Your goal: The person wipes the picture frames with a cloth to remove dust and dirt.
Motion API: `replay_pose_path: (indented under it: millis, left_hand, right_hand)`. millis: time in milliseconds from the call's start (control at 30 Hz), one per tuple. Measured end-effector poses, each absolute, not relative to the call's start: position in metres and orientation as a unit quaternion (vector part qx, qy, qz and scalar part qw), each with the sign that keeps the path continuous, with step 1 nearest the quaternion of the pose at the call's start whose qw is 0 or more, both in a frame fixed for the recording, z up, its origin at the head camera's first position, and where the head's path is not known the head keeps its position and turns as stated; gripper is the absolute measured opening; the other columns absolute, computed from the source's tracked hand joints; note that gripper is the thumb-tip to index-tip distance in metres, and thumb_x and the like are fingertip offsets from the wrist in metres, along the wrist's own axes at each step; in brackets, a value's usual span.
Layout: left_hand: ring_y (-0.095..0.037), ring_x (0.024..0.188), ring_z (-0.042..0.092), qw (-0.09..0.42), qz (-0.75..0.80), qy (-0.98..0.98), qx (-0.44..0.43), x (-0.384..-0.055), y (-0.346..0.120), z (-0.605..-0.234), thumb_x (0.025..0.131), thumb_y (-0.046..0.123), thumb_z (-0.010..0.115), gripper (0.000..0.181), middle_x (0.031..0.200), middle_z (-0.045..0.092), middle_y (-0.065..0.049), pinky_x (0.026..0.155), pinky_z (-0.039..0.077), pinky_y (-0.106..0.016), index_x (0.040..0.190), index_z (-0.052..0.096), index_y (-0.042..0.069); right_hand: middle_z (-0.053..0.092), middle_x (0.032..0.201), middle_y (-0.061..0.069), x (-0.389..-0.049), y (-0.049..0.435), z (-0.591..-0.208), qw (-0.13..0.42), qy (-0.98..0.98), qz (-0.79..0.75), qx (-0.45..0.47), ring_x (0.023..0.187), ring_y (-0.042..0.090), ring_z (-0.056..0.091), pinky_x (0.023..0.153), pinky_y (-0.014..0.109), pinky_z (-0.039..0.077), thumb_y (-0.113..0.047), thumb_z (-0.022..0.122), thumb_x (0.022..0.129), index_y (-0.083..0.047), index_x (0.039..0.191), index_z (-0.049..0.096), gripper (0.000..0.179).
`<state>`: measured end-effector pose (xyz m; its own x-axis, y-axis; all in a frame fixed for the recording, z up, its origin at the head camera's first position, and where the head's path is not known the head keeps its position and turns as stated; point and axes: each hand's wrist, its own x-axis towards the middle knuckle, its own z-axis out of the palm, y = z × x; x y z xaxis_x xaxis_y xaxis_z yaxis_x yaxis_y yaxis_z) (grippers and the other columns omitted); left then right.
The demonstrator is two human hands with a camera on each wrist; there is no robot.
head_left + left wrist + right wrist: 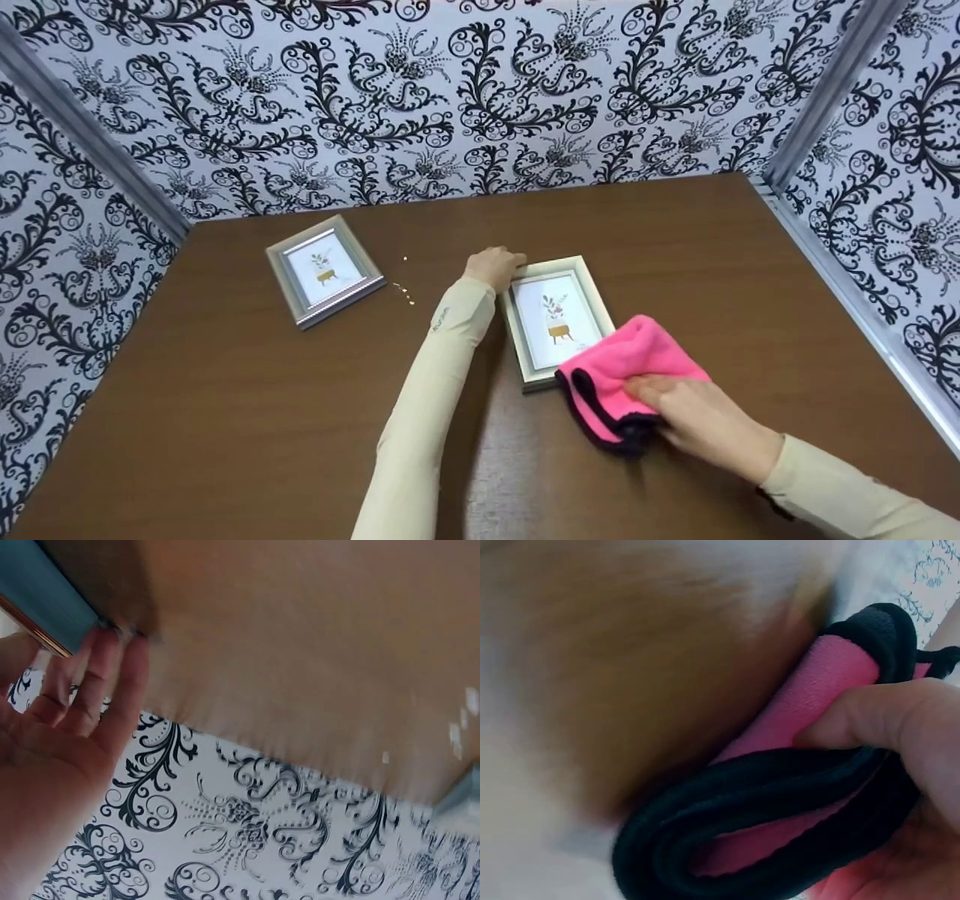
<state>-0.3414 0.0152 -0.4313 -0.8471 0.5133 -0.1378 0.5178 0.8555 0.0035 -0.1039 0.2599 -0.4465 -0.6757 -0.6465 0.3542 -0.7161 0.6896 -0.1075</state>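
A cream picture frame [559, 322] with a potted-plant print lies face up on the brown table. At its far left corner, my left hand [495, 268] grips the edge; in the left wrist view the fingertips [105, 645] sit against the frame's side [45, 592]. My right hand [701, 420] pinches a folded pink cloth [637, 360] with black edging, thumb on top. The cloth overlaps the frame's near right corner and hides it. In the right wrist view the folded cloth [810, 712] shows its layered black border between thumb and fingers.
A second, similar picture frame [325, 270] lies at the back left of the table [247, 420]. Several small pale crumbs [403, 291] are scattered between the two frames. Patterned black-and-white walls [420, 97] stand behind and at both sides.
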Motion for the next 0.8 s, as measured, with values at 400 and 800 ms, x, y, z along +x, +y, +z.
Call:
replay_pose_path:
  millis: [400, 800]
  left_hand:
    - [-0.031, 0.102, 0.063, 0.03, 0.008, 0.961, 0.276, -0.342, 0.013, -0.445, 0.091, 0.018, 0.065, 0.018, 0.109, 0.067, -0.012, 0.077, 0.054, -0.048, 0.108, 0.065, 0.014]
    - [-0.031, 0.107, 0.06, 0.059, -0.008, 0.964, 0.26, -0.343, 0.016, -0.44, 0.093, 0.026, 0.064, 0.024, 0.117, 0.063, -0.012, 0.08, 0.053, -0.046, 0.115, 0.062, 0.018]
  right_hand:
    - [0.068, 0.109, 0.014, -0.116, 0.215, -0.448, 0.116, -0.865, 0.123, 0.473, 0.099, 0.025, 0.064, 0.086, 0.039, 0.052, 0.01, 0.069, 0.066, 0.003, 0.114, 0.065, 0.049]
    - [0.065, 0.12, 0.012, -0.12, 0.171, -0.451, 0.125, -0.821, 0.124, 0.542, 0.112, 0.023, 0.061, 0.094, 0.036, 0.048, 0.007, 0.069, 0.068, 0.002, 0.122, 0.062, 0.054]
